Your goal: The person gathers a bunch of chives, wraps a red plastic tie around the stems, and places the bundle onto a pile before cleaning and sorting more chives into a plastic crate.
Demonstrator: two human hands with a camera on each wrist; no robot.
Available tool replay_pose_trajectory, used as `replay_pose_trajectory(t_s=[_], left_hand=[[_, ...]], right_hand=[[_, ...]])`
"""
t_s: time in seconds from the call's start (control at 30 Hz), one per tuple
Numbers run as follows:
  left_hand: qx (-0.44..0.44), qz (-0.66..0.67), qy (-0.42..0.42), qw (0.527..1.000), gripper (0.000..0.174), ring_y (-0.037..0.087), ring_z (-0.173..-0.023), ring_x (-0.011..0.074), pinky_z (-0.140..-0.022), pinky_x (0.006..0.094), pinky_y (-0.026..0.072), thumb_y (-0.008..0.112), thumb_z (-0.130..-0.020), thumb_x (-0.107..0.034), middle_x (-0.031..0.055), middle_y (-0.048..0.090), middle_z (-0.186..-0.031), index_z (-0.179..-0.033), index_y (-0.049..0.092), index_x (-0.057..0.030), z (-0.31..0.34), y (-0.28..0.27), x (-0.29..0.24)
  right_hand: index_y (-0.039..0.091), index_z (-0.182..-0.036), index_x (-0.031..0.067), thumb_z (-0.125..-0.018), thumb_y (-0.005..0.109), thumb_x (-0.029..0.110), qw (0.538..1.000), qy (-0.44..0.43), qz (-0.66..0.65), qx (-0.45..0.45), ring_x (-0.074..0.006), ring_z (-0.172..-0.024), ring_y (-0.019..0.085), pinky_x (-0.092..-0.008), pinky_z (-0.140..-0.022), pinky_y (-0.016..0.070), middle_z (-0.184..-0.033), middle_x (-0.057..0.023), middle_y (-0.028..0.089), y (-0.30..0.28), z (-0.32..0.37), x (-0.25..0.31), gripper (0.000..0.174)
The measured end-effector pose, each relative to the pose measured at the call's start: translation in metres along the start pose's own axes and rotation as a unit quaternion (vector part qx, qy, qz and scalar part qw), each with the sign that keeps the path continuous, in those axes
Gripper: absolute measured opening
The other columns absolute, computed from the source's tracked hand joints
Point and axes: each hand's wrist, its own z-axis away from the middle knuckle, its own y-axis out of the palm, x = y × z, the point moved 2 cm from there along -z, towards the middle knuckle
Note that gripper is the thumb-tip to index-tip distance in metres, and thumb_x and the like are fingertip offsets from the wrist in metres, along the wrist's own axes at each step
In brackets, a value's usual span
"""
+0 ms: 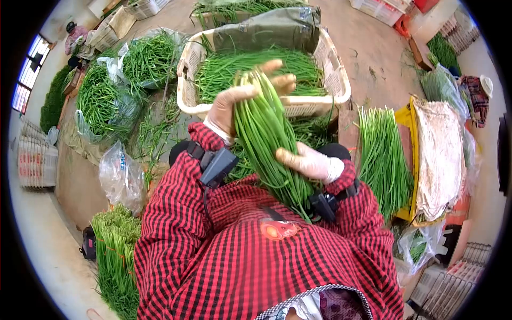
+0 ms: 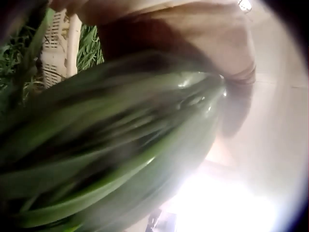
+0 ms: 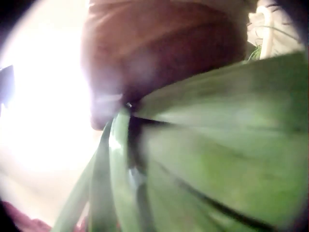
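Observation:
A long bunch of green stalks (image 1: 269, 133) slants across the person's lap in the head view, pale ends up. The gloved left hand (image 1: 226, 106) holds it near the pale ends, thumb in front and fingers reaching round behind. Lower down, the gloved right hand (image 1: 309, 161) grips the bunch from its right side. In the left wrist view, blurred leaves (image 2: 116, 145) run up to the left hand (image 2: 193, 38), which is curled over them. The right wrist view has the right hand (image 3: 159, 53) wrapped round the leaves (image 3: 231, 150), its fingertips partly hidden.
A white crate (image 1: 304, 108) of loose greens stands ahead. Trimmed stalks (image 1: 384, 160) lie at the right, beside a yellow crate (image 1: 413, 160) with a pale cloth. Bagged greens (image 1: 101, 101) and upright bundles (image 1: 114, 256) are at the left. Two people are farther off.

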Motion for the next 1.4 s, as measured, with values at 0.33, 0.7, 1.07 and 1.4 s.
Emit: replay_pose_trajectory(t_s=[0.33, 0.7, 1.07, 1.4], left_hand=[[-0.111, -0.204, 0.177, 0.957, 0.05, 0.07, -0.098, 0.028, -0.092, 0.0408, 0.0603, 0.057, -0.092, -0.005, 0.0094, 0.067, -0.095, -0.139, 0.044, 0.0049, 0.012, 0.028, -0.102], [-0.136, -0.149, 0.242, 0.949, 0.05, 0.065, -0.1, 0.0294, -0.101, 0.0454, 0.0525, 0.057, -0.091, -0.003, 0.0117, 0.064, -0.099, -0.14, 0.045, 0.0041, 0.021, 0.024, -0.13], [-0.192, -0.376, 0.34, 0.84, 0.049, 0.062, -0.103, 0.0251, -0.094, 0.0375, 0.0558, 0.056, -0.089, 0.0, 0.0107, 0.061, -0.101, -0.137, 0.051, 0.0024, 0.044, 0.047, -0.145], [0.016, -0.141, 0.23, 0.963, 0.076, 0.053, -0.127, 0.0226, -0.113, 0.044, 0.0418, 0.078, -0.087, -0.018, 0.0085, 0.053, -0.137, -0.152, 0.039, -0.0135, -0.054, 0.104, -0.01]], right_hand=[[0.05, -0.143, -0.0025, -0.087, 0.072, 0.027, 0.954, -0.117, 0.274, -0.032, -0.0293, -0.122, 0.06, -0.0374, -0.107, 0.0451, -0.134, -0.0201, 0.063, -0.046, -0.035, 0.039, 0.067], [0.065, -0.125, 0.0127, -0.079, 0.074, 0.023, 0.723, -0.427, 0.505, -0.2, -0.0442, -0.143, 0.037, -0.0553, -0.119, 0.0292, -0.147, -0.0233, 0.047, 0.029, -0.043, 0.095, 0.048], [0.076, -0.109, 0.0132, -0.083, 0.071, 0.036, 0.723, 0.035, 0.657, -0.21, -0.0336, -0.105, 0.067, -0.0458, -0.097, 0.0504, -0.108, -0.0178, 0.072, -0.083, 0.005, 0.007, 0.035], [0.017, -0.159, 0.0061, -0.076, 0.084, 0.003, 0.92, -0.345, -0.101, -0.157, -0.0273, -0.143, 0.036, -0.041, -0.118, 0.0355, -0.156, -0.016, 0.034, -0.006, -0.018, 0.097, 0.106]])
